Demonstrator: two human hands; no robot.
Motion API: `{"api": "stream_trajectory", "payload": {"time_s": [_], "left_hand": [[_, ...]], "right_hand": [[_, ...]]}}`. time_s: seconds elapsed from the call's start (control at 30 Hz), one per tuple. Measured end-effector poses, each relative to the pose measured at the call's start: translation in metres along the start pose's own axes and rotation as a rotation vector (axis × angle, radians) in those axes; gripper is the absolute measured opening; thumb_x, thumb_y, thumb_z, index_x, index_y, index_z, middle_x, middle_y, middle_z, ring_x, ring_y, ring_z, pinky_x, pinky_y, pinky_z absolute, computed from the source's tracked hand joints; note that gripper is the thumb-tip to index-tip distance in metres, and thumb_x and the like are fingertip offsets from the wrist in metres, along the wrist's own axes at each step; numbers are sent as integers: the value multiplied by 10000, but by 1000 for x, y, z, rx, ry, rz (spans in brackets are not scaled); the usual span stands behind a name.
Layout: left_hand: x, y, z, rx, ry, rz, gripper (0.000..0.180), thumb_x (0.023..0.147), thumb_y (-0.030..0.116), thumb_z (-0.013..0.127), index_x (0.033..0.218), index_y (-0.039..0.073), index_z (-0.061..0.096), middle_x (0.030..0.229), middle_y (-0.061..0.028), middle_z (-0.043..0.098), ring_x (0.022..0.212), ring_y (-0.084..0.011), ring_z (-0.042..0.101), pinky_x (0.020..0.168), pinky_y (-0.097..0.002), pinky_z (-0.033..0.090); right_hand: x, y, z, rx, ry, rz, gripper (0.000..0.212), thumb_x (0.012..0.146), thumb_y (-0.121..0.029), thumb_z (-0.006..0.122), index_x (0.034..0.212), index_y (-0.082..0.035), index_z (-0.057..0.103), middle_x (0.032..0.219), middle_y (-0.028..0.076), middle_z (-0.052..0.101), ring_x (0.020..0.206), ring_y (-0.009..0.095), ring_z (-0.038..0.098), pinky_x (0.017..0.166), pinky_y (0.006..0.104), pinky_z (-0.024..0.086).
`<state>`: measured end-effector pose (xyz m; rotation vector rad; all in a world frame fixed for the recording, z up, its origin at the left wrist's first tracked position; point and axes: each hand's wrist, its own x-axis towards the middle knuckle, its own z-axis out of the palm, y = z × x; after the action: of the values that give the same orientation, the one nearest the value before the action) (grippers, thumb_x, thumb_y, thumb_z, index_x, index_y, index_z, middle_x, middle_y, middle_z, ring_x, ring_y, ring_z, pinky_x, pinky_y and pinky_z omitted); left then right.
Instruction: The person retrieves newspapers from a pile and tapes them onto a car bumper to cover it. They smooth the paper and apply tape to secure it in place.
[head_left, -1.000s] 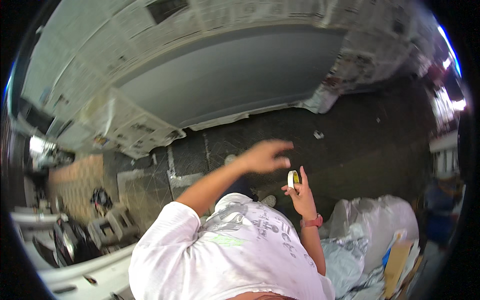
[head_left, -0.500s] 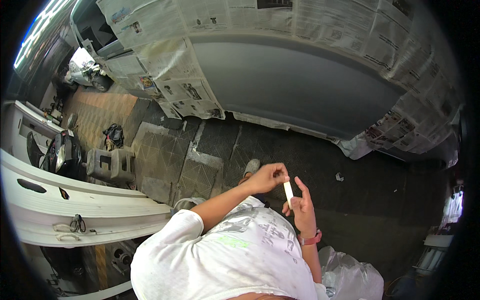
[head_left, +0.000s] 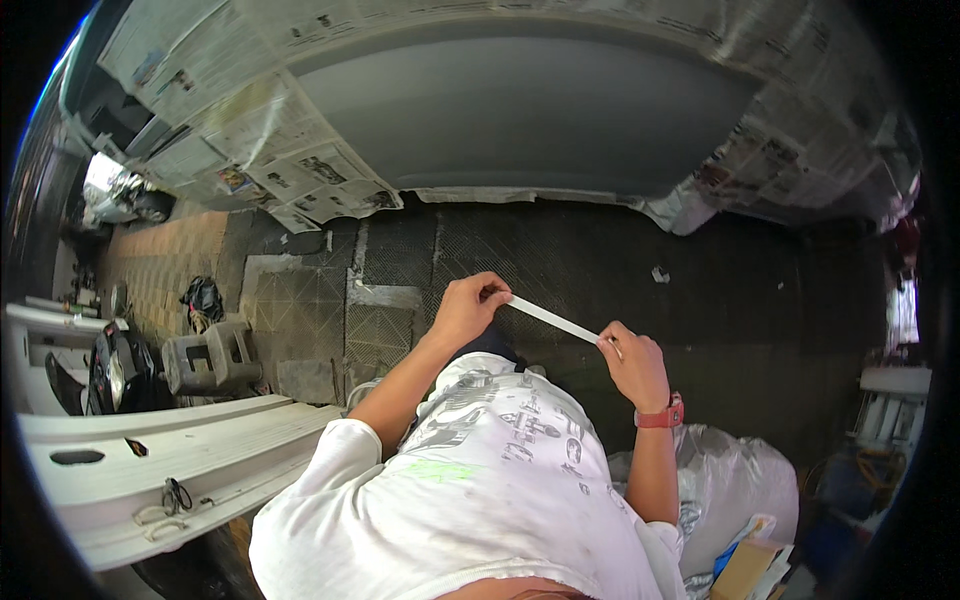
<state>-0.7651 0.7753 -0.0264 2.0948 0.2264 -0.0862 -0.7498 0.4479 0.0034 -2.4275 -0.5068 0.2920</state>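
Observation:
A narrow strip of white tape (head_left: 553,318) is stretched between my two hands, out in front of my body. My left hand (head_left: 468,311) pinches its upper left end with thumb and fingers. Its lower right end is in the closed fingers of my right hand (head_left: 636,368), which has a red watch on the wrist. Whether a roll sits inside the right hand cannot be made out. Ahead stands a grey vehicle panel (head_left: 540,115), bordered by taped-on newspaper (head_left: 310,170) and apart from both hands.
At the left are a grey plastic stool (head_left: 208,360), a dark bag (head_left: 203,298) and a long white panel (head_left: 190,450). A clear plastic bag (head_left: 745,475) lies by my right side with a cardboard box (head_left: 748,570) near it. A white scrap (head_left: 660,274) lies on the dark floor.
My hands have moved apart, the left one to the left and the right one to the right. The tape between them now shows longer. My view has shifted, so the panel appears higher.

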Motion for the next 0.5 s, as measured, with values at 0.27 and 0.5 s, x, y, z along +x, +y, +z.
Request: {"api": "stream_trajectory", "payload": {"time_s": [0.27,0.5], "left_hand": [[10,-30,-1,-383,-244,-49,85,1026,111,788,1044,30,766,925,12,725,824,-74,643,776,-270,534],[18,-20,-9,-501,-352,7,115,1014,81,806,1103,9,798,868,6,731,739,-56,618,656,-231,488]], "right_hand": [[-9,-5,-23,20,-42,53,146,1034,-257,688,1020,-112,687,871,148,756,841,417,732,751,530,559],[-15,-1,-36,78,13,84,150,1032,-250,697,1010,-102,702,752,154,709,786,402,718,756,513,536]]}}
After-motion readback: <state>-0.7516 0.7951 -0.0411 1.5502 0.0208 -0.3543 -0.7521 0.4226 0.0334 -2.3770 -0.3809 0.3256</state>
